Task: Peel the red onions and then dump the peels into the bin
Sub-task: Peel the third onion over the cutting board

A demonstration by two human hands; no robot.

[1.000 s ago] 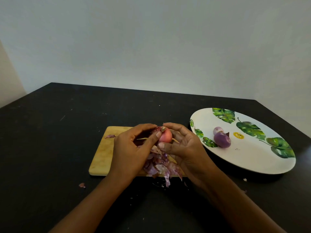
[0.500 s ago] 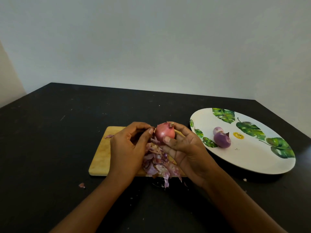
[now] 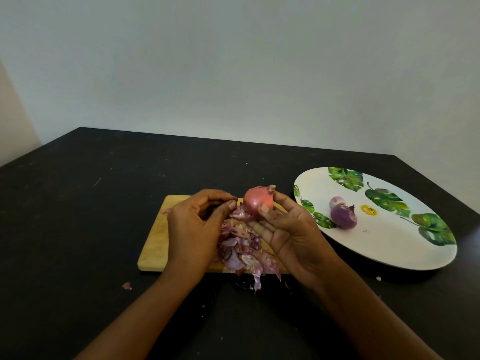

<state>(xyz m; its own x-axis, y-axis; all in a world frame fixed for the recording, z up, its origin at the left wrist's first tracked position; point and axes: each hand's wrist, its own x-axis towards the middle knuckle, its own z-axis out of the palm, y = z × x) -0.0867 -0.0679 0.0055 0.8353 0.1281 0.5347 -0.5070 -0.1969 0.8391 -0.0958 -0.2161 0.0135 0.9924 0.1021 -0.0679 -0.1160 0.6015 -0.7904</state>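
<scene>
Onion (image 3: 257, 202) pinched firm in my right hand (image 3: 293, 237) — my left hand (image 3: 192, 229), pinching the loose skin (image 3: 241, 215), should pull down slowly.

Black table (image 3: 78, 229), scuffed and speckled, wooden cutting board (image 3: 155, 245) flat near its middle, white plate (image 3: 389, 250) with green leaf print at right, small yellow mark (image 3: 368, 210), possibly a sticker, pale wall (image 3: 233, 74) behind.

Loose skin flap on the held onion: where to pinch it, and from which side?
Pinch the flap at its free left edge, coming from the left. It hangs off the lower left of the onion, while the right hand covers the onion's right and underside.
</scene>
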